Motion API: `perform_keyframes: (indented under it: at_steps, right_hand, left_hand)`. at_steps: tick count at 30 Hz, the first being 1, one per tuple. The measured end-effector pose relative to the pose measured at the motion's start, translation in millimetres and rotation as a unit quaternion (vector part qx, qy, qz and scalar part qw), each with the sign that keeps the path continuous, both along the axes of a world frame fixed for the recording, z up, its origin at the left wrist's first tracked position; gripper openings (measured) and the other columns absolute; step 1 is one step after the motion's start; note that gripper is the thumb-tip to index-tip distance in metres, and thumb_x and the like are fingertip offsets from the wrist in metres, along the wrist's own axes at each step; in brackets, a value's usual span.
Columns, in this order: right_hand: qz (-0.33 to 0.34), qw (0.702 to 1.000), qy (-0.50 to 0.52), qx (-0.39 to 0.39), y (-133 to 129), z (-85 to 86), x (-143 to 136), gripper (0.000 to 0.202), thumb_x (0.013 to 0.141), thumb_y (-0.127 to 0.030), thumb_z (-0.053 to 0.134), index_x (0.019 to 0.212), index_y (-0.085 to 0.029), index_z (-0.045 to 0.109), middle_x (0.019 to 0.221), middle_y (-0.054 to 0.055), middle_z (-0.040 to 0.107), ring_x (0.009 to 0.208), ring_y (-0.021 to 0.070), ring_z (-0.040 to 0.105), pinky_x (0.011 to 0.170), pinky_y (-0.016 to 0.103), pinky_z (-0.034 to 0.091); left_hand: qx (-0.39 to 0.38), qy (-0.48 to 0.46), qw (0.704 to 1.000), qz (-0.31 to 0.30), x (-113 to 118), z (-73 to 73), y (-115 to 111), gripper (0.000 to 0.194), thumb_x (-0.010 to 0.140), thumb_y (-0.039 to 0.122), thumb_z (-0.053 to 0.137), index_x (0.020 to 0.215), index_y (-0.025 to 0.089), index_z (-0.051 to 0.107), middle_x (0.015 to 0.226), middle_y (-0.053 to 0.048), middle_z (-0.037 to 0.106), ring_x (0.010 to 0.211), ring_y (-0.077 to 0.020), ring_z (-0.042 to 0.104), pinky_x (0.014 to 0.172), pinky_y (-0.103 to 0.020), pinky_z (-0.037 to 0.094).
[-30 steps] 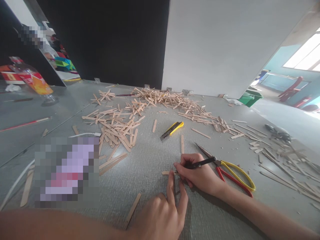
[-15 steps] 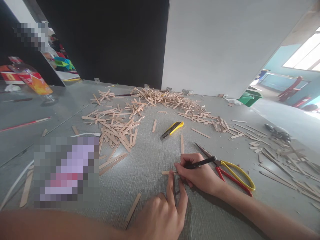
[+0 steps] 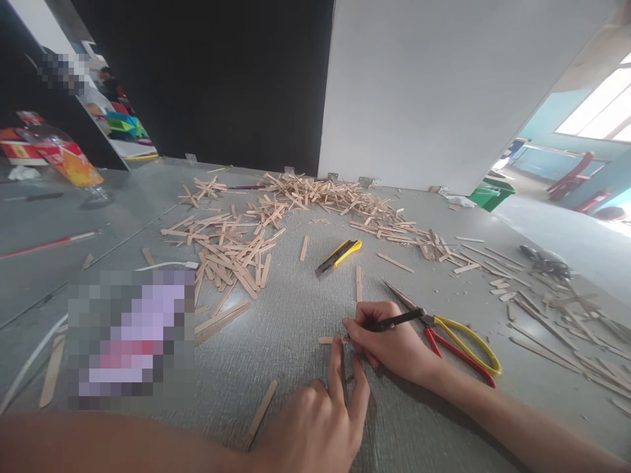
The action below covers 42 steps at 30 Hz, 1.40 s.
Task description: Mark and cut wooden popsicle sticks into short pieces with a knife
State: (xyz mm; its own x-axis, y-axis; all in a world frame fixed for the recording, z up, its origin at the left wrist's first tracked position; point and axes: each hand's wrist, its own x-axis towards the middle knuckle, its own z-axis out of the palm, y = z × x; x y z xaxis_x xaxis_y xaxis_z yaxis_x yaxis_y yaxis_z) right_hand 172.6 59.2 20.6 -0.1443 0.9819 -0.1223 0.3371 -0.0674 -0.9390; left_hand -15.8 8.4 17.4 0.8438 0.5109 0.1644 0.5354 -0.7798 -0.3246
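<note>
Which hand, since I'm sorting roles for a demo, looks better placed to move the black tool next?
Right, most likely: the right hand already grips the black tool close to the small stick, while the left hand has a fingertip on that stick.

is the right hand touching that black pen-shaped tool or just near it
Touching. The head view shows the right hand gripping the black pen-shaped tool between thumb and fingers, its rear end sticking out.

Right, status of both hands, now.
Left hand: open, two fingers extended, one on a small wooden craft stick.
Right hand: closed, holding a black pen-like tool; tip hidden.
</note>
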Motion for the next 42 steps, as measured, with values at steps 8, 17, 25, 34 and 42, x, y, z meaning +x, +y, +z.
perform_keyframes:
  at_steps: [8,17,25,34,42]
  right_hand:
    - [0.0,1.0,-0.007,-0.004,1.0,-0.9,1.0,0.038,0.09,-0.037,0.064,0.06,-0.023,0.047,0.046,-0.005,0.054,0.032,0.0071,0.047,0.031,0.017,0.03]
    - [0.003,1.0,-0.008,0.001,0.1,-3.2,2.3,0.037,0.092,-0.032,0.062,0.06,-0.022,0.045,0.047,-0.006,0.053,0.032,0.0073,0.049,0.031,0.016,0.031]
    - [-0.002,1.0,-0.006,-0.006,0.3,-2.0,1.1,0.036,0.09,-0.029,0.061,0.059,-0.023,0.044,0.046,-0.006,0.052,0.031,0.0074,0.048,0.03,0.016,0.031]
    - [-0.003,1.0,0.004,-0.019,-0.9,-2.1,2.5,0.037,0.091,-0.033,0.062,0.06,-0.023,0.044,0.046,-0.007,0.053,0.031,0.0077,0.049,0.029,0.015,0.034]
    - [-0.005,1.0,0.003,-0.024,-0.4,-0.9,2.8,0.035,0.09,-0.031,0.061,0.06,-0.023,0.044,0.045,-0.007,0.051,0.03,0.008,0.049,0.028,0.015,0.034]
  left_hand:
    - [-0.007,-0.001,1.0,-0.006,-0.7,0.1,1.5,0.054,0.095,0.02,0.05,0.145,0.0,0.054,0.132,-0.039,0.061,0.045,-0.0139,0.062,0.04,-0.024,0.046]
    - [-0.001,-0.019,1.0,0.003,-1.1,1.7,0.5,0.051,0.094,0.018,0.048,0.142,0.002,0.058,0.13,-0.038,0.063,0.044,-0.0143,0.062,0.04,-0.024,0.047]
    - [0.007,-0.025,1.0,-0.002,-1.1,2.0,1.2,0.051,0.092,0.019,0.051,0.14,0.003,0.059,0.13,-0.036,0.064,0.042,-0.0134,0.061,0.039,-0.024,0.047]
    - [0.017,-0.042,0.999,0.001,-0.5,0.3,0.8,0.049,0.091,0.02,0.053,0.136,0.005,0.062,0.127,-0.035,0.066,0.041,-0.0144,0.061,0.039,-0.024,0.046]
    - [0.021,-0.039,0.999,0.0,-0.4,1.2,1.4,0.05,0.089,0.017,0.052,0.136,0.004,0.062,0.126,-0.035,0.066,0.04,-0.0152,0.06,0.037,-0.025,0.045]
